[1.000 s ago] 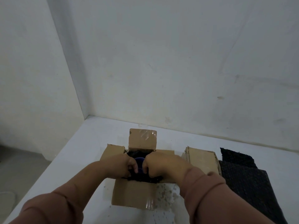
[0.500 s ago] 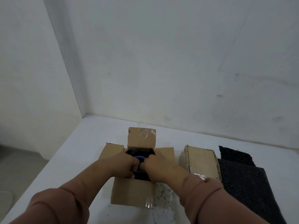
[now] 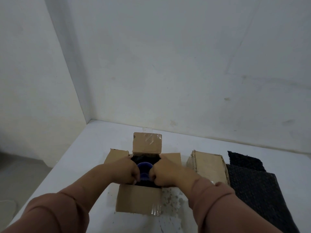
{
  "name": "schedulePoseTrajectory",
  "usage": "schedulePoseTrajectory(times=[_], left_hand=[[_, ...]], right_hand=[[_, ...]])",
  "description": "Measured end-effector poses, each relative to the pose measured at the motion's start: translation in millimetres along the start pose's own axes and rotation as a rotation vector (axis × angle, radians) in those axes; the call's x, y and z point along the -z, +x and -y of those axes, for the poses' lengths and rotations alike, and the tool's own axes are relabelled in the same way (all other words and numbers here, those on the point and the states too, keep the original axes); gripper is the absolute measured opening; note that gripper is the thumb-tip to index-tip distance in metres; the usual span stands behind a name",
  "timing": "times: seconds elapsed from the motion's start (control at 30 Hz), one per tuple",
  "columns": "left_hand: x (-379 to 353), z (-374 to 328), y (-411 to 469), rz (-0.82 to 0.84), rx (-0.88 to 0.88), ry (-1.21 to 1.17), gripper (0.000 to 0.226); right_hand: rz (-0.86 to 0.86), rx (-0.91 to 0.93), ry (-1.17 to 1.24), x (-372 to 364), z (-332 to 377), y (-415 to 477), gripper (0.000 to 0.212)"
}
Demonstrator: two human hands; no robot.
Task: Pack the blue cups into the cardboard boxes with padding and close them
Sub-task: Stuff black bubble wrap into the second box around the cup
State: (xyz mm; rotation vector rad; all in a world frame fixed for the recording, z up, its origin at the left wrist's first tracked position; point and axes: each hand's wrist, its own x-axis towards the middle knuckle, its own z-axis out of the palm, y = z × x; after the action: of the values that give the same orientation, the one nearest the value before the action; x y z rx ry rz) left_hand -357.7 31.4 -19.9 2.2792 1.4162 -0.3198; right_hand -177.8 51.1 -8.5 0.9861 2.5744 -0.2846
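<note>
An open cardboard box stands on the white table with its flaps spread out. Inside it sits a blue cup, with black padding around it. My left hand is in the box on the cup's left side and my right hand on its right. The fingers of both hands are curled down into the padding beside the cup, and their tips are hidden. Only the cup's rim and a bit of its wall show between the hands.
A second cardboard box, closed, lies just to the right of the open one. Sheets of black padding lie further right. White crumbs are scattered by the open box. Walls bound the table at the back and left.
Both hands have moved a little deeper into the box. The padding that bulged over the near edge now sits lower inside, and more of the blue cup shows.
</note>
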Motion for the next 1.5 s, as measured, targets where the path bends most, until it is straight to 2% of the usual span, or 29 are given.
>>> schedulePoseTrajectory(times=[0.17, 0.33, 0.53, 0.73, 0.8, 0.87, 0.93, 1.0, 1.17, 1.27, 1.37, 1.5], left_hand=[[-2.8, -2.2, 1.2, -0.035, -0.036, 0.185, 0.019], [-4.3, -9.6, 4.3, -0.058, -0.001, 0.289, 0.021], [-2.5, -19.0, 5.6, -0.009, 0.054, 0.160, 0.036], [-0.7, -10.7, 4.1, 0.015, 0.073, -0.112, 0.025], [-2.7, -10.7, 5.1, 0.013, 0.080, -0.099, 0.022], [-6.7, -13.4, 7.1, -0.001, 0.094, -0.101, 0.021], [-11.0, -17.4, 7.9, -0.014, 0.064, 0.059, 0.022], [-12.6, -21.5, 8.0, -0.036, 0.044, 0.196, 0.023], [-10.8, -22.1, 7.9, -0.011, 0.098, 0.226, 0.026], [-10.3, -23.5, 6.8, -0.027, 0.105, 0.216, 0.027], [-3.6, -36.7, 7.8, -0.131, 0.125, -0.051, 0.023], [7.6, -86.6, 15.6, -0.317, 0.038, -0.292, 0.028]], right_hand=[[0.096, -0.013, 0.004, 8.2, 0.6, 0.0, 0.027], [0.061, -0.035, -0.138, 2.4, 5.7, 0.3, 0.025], [0.108, -0.052, 0.057, 3.5, 3.1, -0.7, 0.035], [0.130, -0.099, 0.173, 7.5, 2.6, 2.0, 0.024], [0.147, -0.110, 0.122, 7.4, 5.6, 4.9, 0.021], [0.149, -0.104, -0.032, 4.1, 9.8, 8.7, 0.018], [0.119, -0.089, -0.161, -0.1, 13.7, 11.7, 0.017], [0.086, -0.100, -0.177, -4.0, 14.3, 12.5, 0.020], [0.045, -0.056, -0.219, -9.2, 10.8, 9.3, 0.023], [-0.046, -0.047, 0.042, -5.2, 1.3, 4.7, 0.023], [-0.264, -0.129, 0.424, 5.6, -12.0, -16.9, 0.027], [-0.579, -0.306, 0.734, 1.1, -36.8, -69.6, 0.023]])
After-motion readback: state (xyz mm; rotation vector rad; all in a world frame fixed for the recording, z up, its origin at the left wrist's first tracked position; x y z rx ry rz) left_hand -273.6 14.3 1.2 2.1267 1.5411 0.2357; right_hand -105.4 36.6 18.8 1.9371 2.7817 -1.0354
